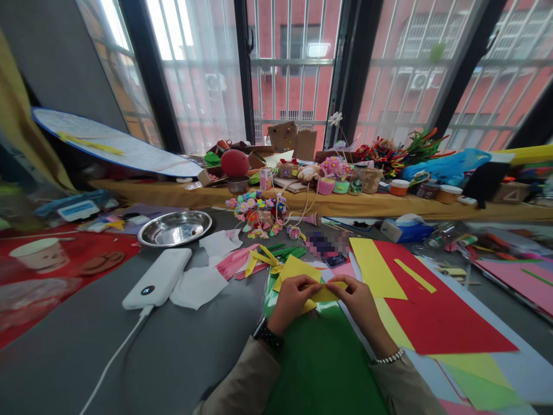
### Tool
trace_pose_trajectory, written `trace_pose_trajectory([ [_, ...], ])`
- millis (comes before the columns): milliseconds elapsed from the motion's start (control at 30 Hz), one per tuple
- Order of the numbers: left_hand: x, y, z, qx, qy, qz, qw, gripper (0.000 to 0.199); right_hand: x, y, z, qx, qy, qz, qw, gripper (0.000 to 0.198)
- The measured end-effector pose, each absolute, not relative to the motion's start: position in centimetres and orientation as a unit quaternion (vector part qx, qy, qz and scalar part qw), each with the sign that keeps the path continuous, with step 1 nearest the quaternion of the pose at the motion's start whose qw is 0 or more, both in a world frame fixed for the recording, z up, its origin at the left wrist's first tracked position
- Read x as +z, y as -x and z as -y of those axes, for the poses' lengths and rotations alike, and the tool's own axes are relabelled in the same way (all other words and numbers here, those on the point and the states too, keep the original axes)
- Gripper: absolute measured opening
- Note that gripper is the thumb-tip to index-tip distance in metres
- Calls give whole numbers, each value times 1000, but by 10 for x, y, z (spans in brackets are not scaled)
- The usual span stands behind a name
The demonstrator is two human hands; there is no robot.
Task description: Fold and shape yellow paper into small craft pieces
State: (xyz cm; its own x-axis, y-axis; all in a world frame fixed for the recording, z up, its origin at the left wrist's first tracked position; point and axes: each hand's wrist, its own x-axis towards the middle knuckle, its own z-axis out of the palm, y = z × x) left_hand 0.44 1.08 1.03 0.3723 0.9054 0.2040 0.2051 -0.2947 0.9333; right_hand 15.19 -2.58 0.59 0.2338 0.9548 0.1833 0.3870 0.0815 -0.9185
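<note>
Between my two hands I hold a small piece of yellow paper (325,294) above a green sheet (328,357). My left hand (296,297), with a watch at the wrist, pinches its left end. The right end sits between the thumb and fingers of my right hand (355,297), which has a beaded bracelet. More yellow paper (298,266) lies just behind my left hand. Folded yellow strips (261,258) and green strips (287,252) rest beyond it. My fingers partly cover the held piece, so its folds are hard to make out.
To the left lie a white power bank (158,279) with a cable, white paper scraps (199,286) and a metal dish (175,229). A red sheet (444,311) and yellow sheets spread out at the right. Crafts and jars crowd the ledge (173,199) under the window.
</note>
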Motion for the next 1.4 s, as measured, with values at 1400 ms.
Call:
trace_pose_trajectory([
  [1400,5,-5,-15,357,-632,-372,579,29,8,-152,26,341,538,576,513,29],
])
